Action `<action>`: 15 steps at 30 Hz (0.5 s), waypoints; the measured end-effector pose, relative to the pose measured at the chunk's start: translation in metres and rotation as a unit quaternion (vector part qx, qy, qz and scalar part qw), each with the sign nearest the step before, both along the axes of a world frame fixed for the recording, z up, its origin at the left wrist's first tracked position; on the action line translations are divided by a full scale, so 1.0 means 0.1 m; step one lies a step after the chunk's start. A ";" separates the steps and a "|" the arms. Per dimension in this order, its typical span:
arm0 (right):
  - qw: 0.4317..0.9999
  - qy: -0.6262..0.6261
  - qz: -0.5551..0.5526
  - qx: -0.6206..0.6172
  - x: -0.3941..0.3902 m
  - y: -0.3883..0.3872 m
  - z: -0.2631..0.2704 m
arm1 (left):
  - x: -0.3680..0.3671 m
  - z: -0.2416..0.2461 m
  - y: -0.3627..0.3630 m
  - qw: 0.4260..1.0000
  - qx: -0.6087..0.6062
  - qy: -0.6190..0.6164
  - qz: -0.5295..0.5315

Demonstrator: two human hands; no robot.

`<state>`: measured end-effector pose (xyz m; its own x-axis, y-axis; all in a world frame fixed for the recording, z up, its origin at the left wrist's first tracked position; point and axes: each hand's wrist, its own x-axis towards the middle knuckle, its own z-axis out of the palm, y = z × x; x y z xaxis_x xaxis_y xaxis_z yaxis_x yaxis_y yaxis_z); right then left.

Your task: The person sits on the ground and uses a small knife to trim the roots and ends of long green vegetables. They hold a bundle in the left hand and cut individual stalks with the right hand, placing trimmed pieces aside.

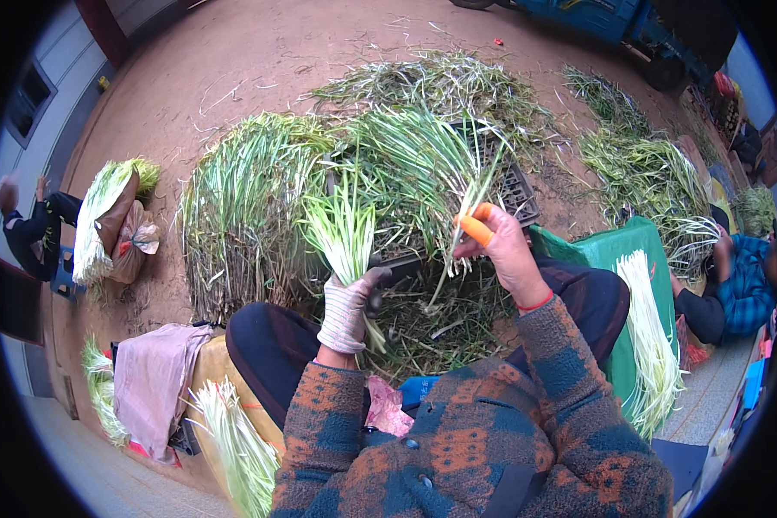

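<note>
My left hand point(348, 311), in a striped knit glove with dark fingertips, grips a bunch of pale green chive-like stalks point(340, 226), leaves pointing away from me. Orange covers sit on fingers of my bare right hand point(508, 249), which pinches a thin green stalk point(441, 280) hanging downward. Just beyond both hands, a heap of green stalks point(414, 155) lies on a dark plastic crate point(521, 191). Left of it stands a thick mass of untrimmed stalks point(246, 207) with brownish lower ends. Loose green scraps point(453, 337) cover the ground between my knees.
Pale trimmed stalks point(647, 337) rest on a green sack point(612, 249) at right; another bundle point(236, 440) lies at lower left near a pink cloth point(155, 382). People sit at far left point(29, 226) and right point(748, 285). A blue vehicle point(576, 19) stands at the back.
</note>
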<state>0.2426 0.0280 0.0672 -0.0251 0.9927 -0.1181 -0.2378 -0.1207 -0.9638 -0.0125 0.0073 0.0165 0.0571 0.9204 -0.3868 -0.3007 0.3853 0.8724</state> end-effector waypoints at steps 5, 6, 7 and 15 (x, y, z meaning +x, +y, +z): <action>0.996 -0.013 0.072 -0.042 -0.54 0.22 0.01 | 0.15 0.08 -0.11 0.997 -0.015 -0.024 -0.065; 0.996 -0.012 0.076 -0.039 -0.61 0.26 0.01 | 0.17 0.06 -0.12 0.997 -0.031 -0.007 -0.077; 0.995 -0.034 0.079 -0.055 -0.65 0.31 0.01 | 0.18 0.04 -0.13 0.996 -0.030 0.015 -0.077; 0.929 -0.174 0.315 -0.089 -0.52 0.17 -0.25 | 0.08 0.11 -0.11 1.000 0.015 0.007 0.009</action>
<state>0.1907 0.0452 0.0423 -0.5233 0.7581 -0.3892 0.2558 -0.2959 -0.9203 -0.0048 -0.0038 0.0273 0.0357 0.9323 -0.3600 -0.2946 0.3541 0.8876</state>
